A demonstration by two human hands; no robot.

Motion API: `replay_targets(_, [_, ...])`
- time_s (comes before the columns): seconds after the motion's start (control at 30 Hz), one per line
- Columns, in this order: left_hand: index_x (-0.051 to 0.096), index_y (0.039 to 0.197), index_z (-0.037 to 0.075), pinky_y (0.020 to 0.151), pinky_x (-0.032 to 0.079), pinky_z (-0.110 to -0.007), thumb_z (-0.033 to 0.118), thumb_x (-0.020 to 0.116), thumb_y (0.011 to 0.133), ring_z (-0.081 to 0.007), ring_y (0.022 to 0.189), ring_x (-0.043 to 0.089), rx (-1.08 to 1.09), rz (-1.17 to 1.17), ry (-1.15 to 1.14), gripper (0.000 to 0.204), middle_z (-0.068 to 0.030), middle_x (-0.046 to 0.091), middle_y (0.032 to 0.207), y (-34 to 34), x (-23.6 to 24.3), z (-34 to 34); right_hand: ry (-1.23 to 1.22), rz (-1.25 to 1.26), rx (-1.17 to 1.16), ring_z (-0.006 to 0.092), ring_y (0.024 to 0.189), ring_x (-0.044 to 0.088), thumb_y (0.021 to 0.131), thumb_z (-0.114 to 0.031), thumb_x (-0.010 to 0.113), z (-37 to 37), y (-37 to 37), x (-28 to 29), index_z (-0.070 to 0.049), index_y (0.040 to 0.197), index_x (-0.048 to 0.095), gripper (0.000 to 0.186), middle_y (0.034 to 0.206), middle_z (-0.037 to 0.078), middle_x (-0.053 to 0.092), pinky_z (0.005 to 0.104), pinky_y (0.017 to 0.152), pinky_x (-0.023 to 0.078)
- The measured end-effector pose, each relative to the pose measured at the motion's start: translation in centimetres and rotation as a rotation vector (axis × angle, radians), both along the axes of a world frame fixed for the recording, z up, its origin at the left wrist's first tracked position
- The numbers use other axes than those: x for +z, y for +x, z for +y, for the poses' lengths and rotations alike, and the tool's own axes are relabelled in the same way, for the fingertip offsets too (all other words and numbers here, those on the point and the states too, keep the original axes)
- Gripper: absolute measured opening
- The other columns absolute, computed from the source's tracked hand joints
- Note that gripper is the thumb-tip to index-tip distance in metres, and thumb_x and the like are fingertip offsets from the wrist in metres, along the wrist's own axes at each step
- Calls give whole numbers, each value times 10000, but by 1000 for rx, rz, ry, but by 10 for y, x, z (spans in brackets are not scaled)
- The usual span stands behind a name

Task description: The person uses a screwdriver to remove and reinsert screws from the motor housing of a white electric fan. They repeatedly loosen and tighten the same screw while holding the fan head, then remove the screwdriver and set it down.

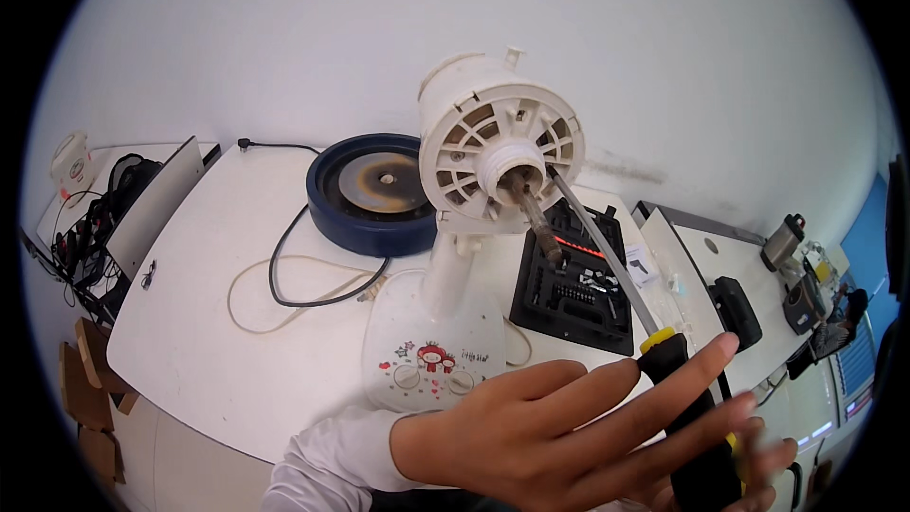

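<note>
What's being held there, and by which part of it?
A screwdriver, by its black-and-yellow handle. The left hand lies across the handle; which hand bears the grip cannot be told.

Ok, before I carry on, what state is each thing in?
White plastic fan: upright, no blades or guard attached
Brown-stained shaft: exposed, projecting from the motor housing
Black-and-yellow screwdriver: slanted, tip at the housing, exact contact hidden
Left hand: open, fingers extended across the handle
Black rectangular tool case: open, contents showing
Blue round appliance: flat, metal disc discoloured
Black plug: unplugged
</note>
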State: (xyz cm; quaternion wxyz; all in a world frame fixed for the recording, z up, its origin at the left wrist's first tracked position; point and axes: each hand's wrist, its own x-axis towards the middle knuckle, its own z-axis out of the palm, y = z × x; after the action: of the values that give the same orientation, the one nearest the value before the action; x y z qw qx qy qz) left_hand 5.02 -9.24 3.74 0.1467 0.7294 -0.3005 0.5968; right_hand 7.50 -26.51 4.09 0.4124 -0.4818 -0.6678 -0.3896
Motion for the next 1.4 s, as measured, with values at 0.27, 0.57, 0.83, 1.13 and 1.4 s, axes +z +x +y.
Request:
replay_targets(0.27, [626,977,115,439,391,-156,152,561,772,-98,548,515,53,-430,-156,218,-55,651,917,21,-6,-8,-126,26,14,234,1160,337,651,-42,703,-4,0,3,-244,1032,542,460,1155,-42,456,403,1002,338])
replay_targets(0.57, [601,849,79,488,454,-200,132,578,751,-160,626,563,56,-608,-201,114,-77,651,881,24,-6,-7,48,-3,-34,234,970,467,557,-204,827,-7,13,-4,-155,1111,424,687,995,25,444,312,781,453])
replay_targets(0.83, [600,900,29,879,459,-327,130,542,816,-189,914,602,-137,-106,-355,144,-96,622,976,-4,3,-14,43,-112,31,239,992,454,553,-189,827,16,15,0,-179,1106,429,681,1010,32,448,333,801,449])
replay_targets(1.13, [614,909,84,726,492,-285,148,574,761,-187,826,601,-68,-389,-391,165,-40,634,898,19,-2,-22,-77,-33,87,296,1134,426,624,-74,767,0,18,6,-147,1115,394,621,1143,73,474,414,930,400])
replay_targets(1.4, [630,930,123,779,476,-319,168,575,763,-177,845,607,22,-774,-521,182,-1,634,876,67,-8,-42,-66,-121,76,297,1156,389,659,-50,733,11,21,8,-198,1035,449,494,1138,64,420,459,992,347])
